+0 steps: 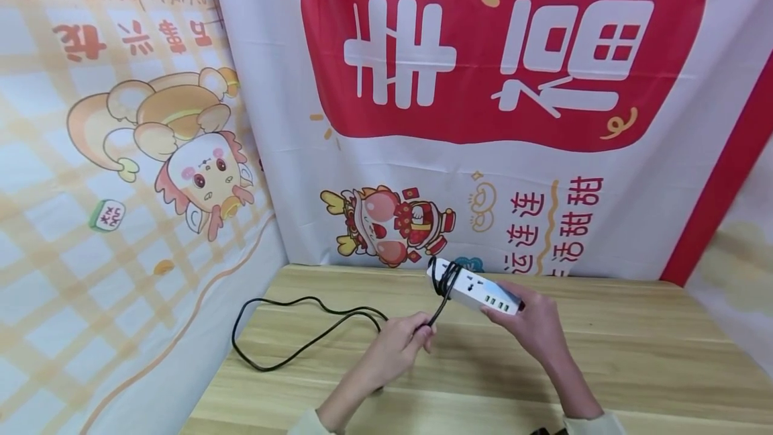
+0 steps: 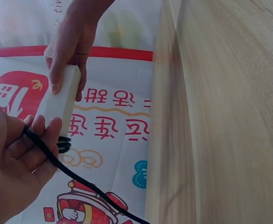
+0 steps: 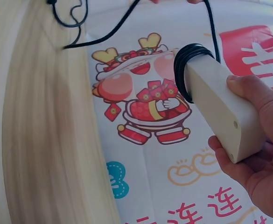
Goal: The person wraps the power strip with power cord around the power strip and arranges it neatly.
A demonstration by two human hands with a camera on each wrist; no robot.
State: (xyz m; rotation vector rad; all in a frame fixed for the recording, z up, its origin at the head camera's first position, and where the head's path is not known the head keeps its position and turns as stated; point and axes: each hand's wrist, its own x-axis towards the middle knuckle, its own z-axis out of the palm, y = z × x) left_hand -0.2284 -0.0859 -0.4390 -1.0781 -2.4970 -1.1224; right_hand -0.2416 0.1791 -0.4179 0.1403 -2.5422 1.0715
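A white power strip [image 1: 477,289] with sockets and several USB ports is held above the table by my right hand [image 1: 535,321], which grips its right end. Black cord [image 3: 190,65] is wound in several turns round the strip's other end. My left hand [image 1: 401,342] pinches the cord a short way from those turns; in the left wrist view the cord [image 2: 52,158] passes between thumb and fingers. Beyond the left hand, the loose cord [image 1: 266,368] lies in a wide loop toward the table's left side. The cord's far end is mostly hidden behind the left forearm.
The wooden table [image 1: 483,381] lies under both hands. A red and white printed cloth [image 1: 386,160] hangs along its back edge, and a checked cloth [image 1: 139,233] covers the left side. A small dark object [image 1: 546,431] shows at the bottom edge by the right sleeve.
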